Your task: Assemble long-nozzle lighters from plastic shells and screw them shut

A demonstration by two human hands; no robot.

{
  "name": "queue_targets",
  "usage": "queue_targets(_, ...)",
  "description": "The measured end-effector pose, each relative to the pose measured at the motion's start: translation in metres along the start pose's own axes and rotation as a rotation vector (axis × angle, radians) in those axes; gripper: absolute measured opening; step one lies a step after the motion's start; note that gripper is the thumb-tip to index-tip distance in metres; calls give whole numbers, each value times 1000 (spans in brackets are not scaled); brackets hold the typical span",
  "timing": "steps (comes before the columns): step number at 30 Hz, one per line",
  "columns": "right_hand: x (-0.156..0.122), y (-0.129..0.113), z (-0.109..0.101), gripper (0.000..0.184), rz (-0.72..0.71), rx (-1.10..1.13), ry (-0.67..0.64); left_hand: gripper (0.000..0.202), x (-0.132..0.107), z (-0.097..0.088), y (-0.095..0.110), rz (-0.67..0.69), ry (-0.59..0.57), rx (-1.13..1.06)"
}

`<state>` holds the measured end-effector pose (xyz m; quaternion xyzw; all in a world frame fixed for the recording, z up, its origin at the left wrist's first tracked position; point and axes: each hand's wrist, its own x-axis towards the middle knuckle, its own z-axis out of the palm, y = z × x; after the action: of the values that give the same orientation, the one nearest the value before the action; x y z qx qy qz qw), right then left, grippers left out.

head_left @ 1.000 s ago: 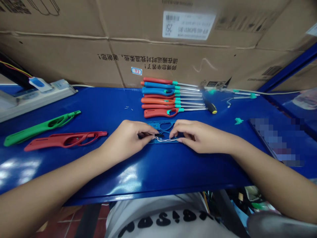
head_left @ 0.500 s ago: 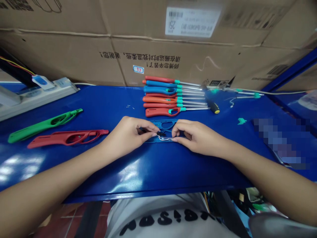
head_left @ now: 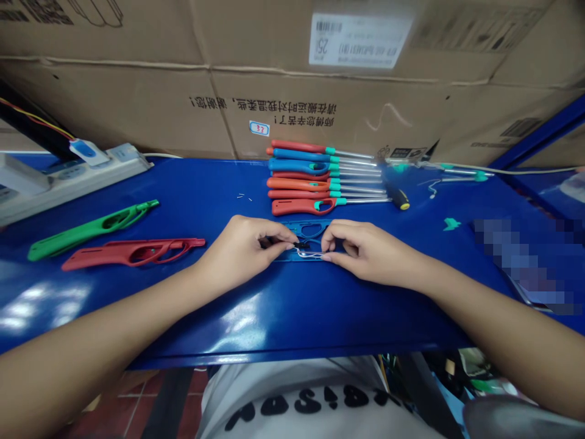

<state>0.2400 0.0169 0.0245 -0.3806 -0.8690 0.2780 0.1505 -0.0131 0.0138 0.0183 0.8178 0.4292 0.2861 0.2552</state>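
Both hands are over an opened blue lighter casing [head_left: 299,258] lying on the blue table. The thumb and forefinger of my left hand [head_left: 249,247] pinch a small black part [head_left: 301,245] above the casing. Thin white wires [head_left: 309,254] run from beside that part towards my right hand [head_left: 365,250], whose thumb and fingertips close on their other end. The fingertips partly cover the casing and the exact grip. Just behind the hands lies a row of long-necked lighters [head_left: 305,207] with red, orange and blue handles.
A green casing [head_left: 86,231] and a red casing [head_left: 114,254] lie at the left, before a white power strip [head_left: 82,181]. A screwdriver [head_left: 402,200] rests by the lighters' metal tubes. Further right are green scraps [head_left: 451,224] and a blurred flat object [head_left: 525,268]. A cardboard box [head_left: 256,85] stands behind.
The whole view has shifted slightly, so everything appears a little further right. Both hands keep nearly the same pinching pose over the blue casing.
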Motion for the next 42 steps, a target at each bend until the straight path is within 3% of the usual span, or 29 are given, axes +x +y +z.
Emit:
queue_targets(6,0,1,0,2,13,4,10,11,0,0,0,-46,-41,-11)
queue_targets(9,0,2,2,4,33,20,36,14,-1,-2,3,29,-60,67)
queue_targets(18,2,2,3,5,70,41,46,38,-17,-9,23,402,-366,779)
queue_targets(23,5,3,1,6,85,53,18,51,-37,7,31,470,-289,948)
queue_targets(27,5,4,1,6,80,63,0,46,-36,9,32,482,-252,923)
queue_targets(30,4,4,0,6,57,67,-15,36,-27,2,28,406,-311,764)
queue_targets(35,2,9,-8,4,-41,121,-113,33,-16,-6,18,282,-261,550)
queue_targets(39,-1,12,-14,13,-136,139,-182,33,-15,-4,13,293,-249,477)
queue_targets(42,-3,11,-14,9,-152,117,-199,28,-14,-2,12,308,-227,495)
